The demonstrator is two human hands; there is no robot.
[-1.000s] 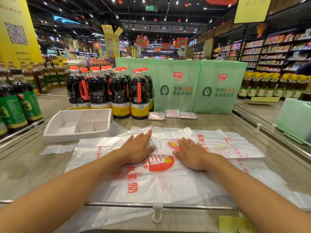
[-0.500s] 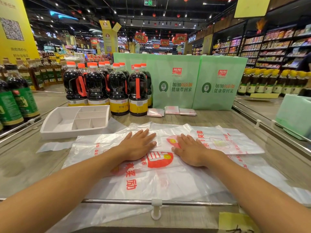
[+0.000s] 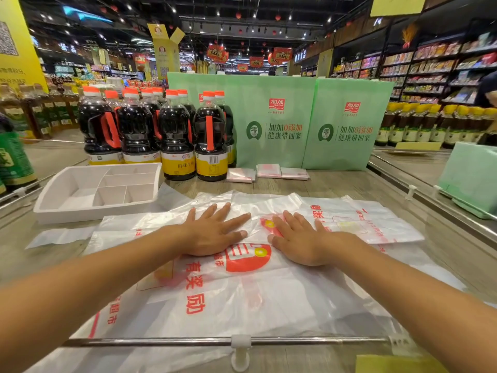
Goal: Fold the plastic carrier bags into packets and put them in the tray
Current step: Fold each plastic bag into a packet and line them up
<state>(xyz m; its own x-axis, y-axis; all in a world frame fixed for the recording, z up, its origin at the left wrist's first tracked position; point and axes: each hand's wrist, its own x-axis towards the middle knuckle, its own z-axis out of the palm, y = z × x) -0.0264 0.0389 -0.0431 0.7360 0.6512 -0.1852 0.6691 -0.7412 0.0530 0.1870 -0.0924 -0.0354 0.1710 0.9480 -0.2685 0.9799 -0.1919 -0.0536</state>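
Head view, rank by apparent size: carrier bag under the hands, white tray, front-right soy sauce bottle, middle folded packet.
1. carrier bag (nearest the camera, which inflates it)
2. white tray
3. soy sauce bottle
4. folded packet, farthest back, so true size unsure

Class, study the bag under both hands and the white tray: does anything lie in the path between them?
Nothing visible does. The tray sits just beyond the bag at far left; the bottles stand behind it.

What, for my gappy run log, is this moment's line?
left hand flat on plastic carrier bag | right hand same | tray empty | three packets outside it
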